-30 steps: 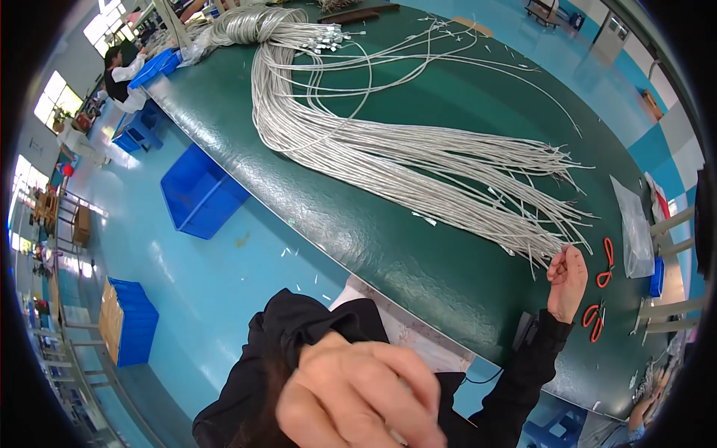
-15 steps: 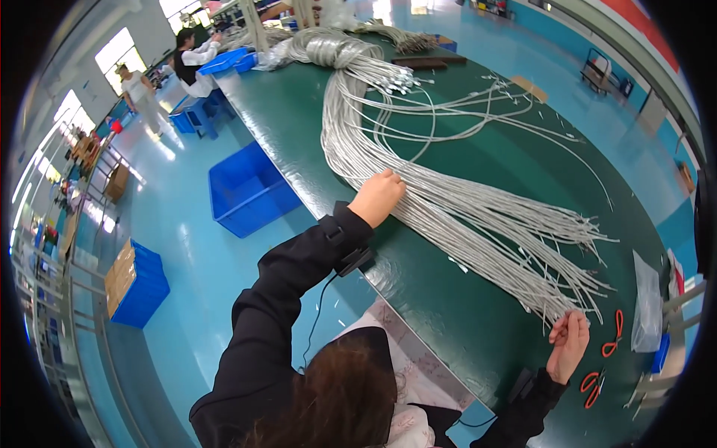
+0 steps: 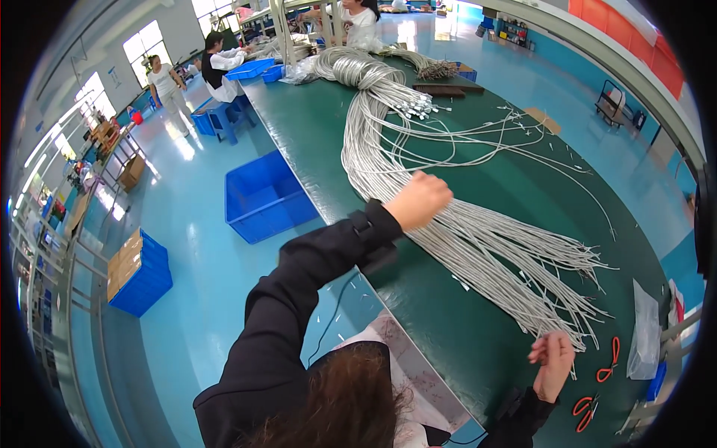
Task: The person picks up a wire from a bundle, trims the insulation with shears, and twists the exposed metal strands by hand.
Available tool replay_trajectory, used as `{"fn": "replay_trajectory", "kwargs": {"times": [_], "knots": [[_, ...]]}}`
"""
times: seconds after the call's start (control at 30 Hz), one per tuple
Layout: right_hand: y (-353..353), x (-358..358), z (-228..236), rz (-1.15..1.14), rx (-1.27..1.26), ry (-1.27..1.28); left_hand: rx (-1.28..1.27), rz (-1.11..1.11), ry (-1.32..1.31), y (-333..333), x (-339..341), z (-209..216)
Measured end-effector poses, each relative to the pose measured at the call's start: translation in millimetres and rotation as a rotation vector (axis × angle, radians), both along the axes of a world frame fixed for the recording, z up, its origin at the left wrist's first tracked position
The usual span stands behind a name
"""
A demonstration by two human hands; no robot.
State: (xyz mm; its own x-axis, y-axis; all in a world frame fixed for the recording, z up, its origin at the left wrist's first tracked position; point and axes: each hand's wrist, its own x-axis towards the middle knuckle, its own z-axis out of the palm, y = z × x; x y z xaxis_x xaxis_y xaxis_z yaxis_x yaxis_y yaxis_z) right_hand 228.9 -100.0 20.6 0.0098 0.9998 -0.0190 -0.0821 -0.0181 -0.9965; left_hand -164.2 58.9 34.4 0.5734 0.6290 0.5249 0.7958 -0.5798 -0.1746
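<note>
The long grey wires [image 3: 474,254] are laid slanting from under the left hand [image 3: 420,201] toward the right hand [image 3: 551,363], nearer their tips; whether either grip is closed cannot be told.

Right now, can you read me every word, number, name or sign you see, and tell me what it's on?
None can be read.
White end pieces on the pale cables: too small to show any writing.
Red wall panel: no lettering I can make out.
Clear plastic bag: no readable print.
</note>
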Motion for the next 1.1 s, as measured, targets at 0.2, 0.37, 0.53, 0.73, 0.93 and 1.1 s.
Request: {"fn": "replay_trajectory", "kwargs": {"times": [0.2,0.37,0.53,0.73,0.93,1.1], "knots": [[-4.0,-35.0,3.1,0.481,-0.104,-0.177,-0.099,-0.37,-0.172,-48.5,135.9,-6.3],[-9.9,-51.9,-1.0,0.391,-0.084,0.088,-0.208,-0.514,-0.405,-69.7,166.8,13.9],[-4.5,-51.7,12.7,0.148,0.092,0.577,-0.684,-0.608,-0.796,-101.3,124.0,35.5],[-5.6,-7.9,2.4,-0.078,0.239,0.541,-0.53,-0.548,-0.474,-107.8,100.3,9.3],[7.8,-37.1,-2.9,-0.023,0.113,0.228,-0.17,-0.135,-0.43,-77.9,88.5,14.5],[7.1,-13.9,-7.3,-0.067,0.048,0.334,-0.33,-0.274,-0.472,-78.7,134.1,3.1]]}}
